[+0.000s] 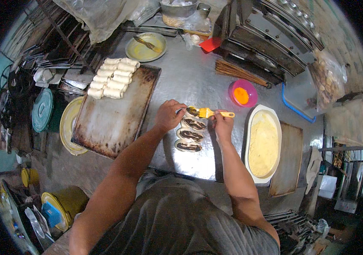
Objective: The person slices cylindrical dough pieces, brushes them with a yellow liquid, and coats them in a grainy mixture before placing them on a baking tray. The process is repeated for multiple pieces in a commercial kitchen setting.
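Several oval pieces of pale dough [190,135] with a dark filling showing through lie in a column on the metal table. My right hand [223,124] is closed around the handle of a yellow pastry brush [208,112]. Its bristle end is against the farthest filled dough piece [193,111]. At the left end of that same piece, my left hand [170,114] has its bent fingertips on the dough edge. To the right of the brush is a pink bowl [253,102] with orange-yellow liquid in it.
A baking tray [112,121] at left bears rows of white rolled dough [113,78]. Behind it stands a plate [137,56] with another brush. At right are a white tub [249,146] of yellow crumbly powder and a flat tray [287,159]. A stick bundle [241,73] lies below an oven-like metal unit [270,34].
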### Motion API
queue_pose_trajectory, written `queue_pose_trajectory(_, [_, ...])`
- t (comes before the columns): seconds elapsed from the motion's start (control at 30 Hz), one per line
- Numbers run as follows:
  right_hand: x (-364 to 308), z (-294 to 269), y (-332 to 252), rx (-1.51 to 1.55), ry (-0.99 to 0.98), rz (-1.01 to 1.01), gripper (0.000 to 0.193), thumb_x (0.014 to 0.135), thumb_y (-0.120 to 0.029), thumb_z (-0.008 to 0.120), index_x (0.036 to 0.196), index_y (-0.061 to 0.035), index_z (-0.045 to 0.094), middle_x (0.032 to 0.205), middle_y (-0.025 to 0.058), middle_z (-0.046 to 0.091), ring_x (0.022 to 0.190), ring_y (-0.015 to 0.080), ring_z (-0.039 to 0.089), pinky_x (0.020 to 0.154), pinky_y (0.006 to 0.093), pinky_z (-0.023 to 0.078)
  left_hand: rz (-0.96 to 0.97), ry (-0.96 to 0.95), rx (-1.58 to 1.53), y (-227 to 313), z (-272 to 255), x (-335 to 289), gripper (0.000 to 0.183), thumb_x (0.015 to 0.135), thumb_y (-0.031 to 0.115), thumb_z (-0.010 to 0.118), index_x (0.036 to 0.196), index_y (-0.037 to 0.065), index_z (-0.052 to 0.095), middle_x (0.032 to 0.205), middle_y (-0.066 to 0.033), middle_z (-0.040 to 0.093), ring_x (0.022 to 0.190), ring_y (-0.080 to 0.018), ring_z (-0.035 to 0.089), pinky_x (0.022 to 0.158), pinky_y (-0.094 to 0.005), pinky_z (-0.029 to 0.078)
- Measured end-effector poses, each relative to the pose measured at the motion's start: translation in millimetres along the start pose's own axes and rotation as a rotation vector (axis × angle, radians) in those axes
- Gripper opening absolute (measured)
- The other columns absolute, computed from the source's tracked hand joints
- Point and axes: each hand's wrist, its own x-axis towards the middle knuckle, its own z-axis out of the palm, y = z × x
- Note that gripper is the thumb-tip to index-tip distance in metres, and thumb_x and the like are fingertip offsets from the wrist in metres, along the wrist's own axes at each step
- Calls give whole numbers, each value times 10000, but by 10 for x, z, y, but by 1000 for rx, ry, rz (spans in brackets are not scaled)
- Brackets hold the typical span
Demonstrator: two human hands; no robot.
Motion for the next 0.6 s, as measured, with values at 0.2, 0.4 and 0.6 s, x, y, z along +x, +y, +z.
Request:
queue_pose_trajectory(0.2, [-14, 8, -37, -95, -62, -133, 137, 988, -136, 619, 1011, -15, 677, 785, 62, 691, 711, 139, 643, 655, 293, 511, 4, 58, -73, 4, 52, 5, 167, 883, 218, 705, 996, 109, 763, 931, -130, 703, 945, -331, 660, 831, -446, 530])
queue_pose_trajectory(0.4, [44, -80, 78, -222, -137, -146, 145, 970, -164, 649, 984, -27, 695, 783, 48, 691, 694, 119, 626, 626, 291, 489, -41, -2, 9, -35, 56, 47, 194, 907, 273, 672, 987, 128, 773, 954, -122, 700, 949, -334, 661, 845, -455, 528])
queue_pose_trajectory(0.6, [660, -898, -425, -398, 347, -509, 218, 955, -196, 633, 899, -3, 719, 805, 121, 717, 754, 250, 677, 723, 388, 533, -101, 34, -81, -19, 77, -2, 239, 908, 305, 662, 986, 107, 770, 953, -142, 700, 945, -355, 659, 848, -464, 523])
